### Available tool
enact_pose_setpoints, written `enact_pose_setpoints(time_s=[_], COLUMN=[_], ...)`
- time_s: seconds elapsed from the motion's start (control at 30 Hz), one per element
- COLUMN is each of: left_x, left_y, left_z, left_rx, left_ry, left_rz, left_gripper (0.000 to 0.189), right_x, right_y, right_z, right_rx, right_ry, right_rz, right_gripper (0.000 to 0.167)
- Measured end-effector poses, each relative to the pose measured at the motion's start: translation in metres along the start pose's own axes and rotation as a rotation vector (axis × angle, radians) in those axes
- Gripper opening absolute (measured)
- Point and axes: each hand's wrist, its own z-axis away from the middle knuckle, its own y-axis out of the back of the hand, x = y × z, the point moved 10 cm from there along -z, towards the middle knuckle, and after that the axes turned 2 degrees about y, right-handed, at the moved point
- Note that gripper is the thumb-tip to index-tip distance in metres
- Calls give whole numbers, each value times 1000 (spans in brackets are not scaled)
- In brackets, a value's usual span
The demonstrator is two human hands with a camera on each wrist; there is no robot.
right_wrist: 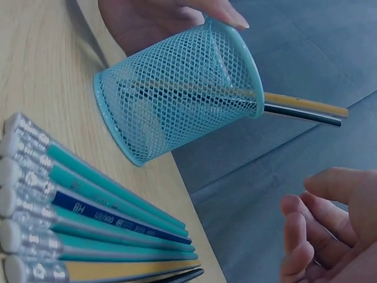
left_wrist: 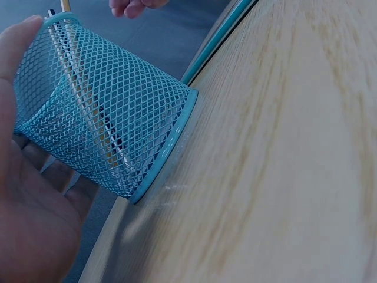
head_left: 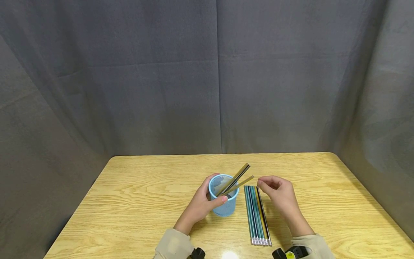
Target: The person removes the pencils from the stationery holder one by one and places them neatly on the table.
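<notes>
My left hand (head_left: 202, 203) grips a light blue wire-mesh pen holder (head_left: 225, 207), its thumb at the rim and its fingers round the far side. Several pencils (right_wrist: 306, 106), yellow and black, lean inside and stick out over the rim to the right. Beside the holder lies a row of pencils (head_left: 255, 216), teal, dark blue, yellow and black, with eraser ends toward me. My right hand (head_left: 279, 192) hovers by the far ends of the row, nearest the black pencil (head_left: 264, 217). Its fingers (right_wrist: 297, 233) are loosely bent, and nothing shows between them and the thumb.
The wooden table (head_left: 136, 201) carries the holder and the row. Grey curtains (head_left: 161, 90) hang behind the table and along its sides. A black device (head_left: 297, 251) is strapped at the right sleeve.
</notes>
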Motion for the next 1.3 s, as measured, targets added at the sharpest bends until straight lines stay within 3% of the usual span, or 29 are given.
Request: enact_pose_setpoints(time_s=[0.4, 0.67, 1.3], left_x=[3, 3, 1], left_y=[0, 1, 1], left_z=[1, 1, 0], left_rx=[9, 17, 11], left_ry=[-2, 10, 5], left_rz=[-13, -26, -1], left_gripper=[76, 72, 72], right_x=[-18, -25, -37], right_y=[-4, -8, -19], right_z=[5, 6, 11], right_rx=[-5, -15, -40], right_ry=[90, 97, 188], right_rz=[-63, -95, -56], right_gripper=[29, 29, 18])
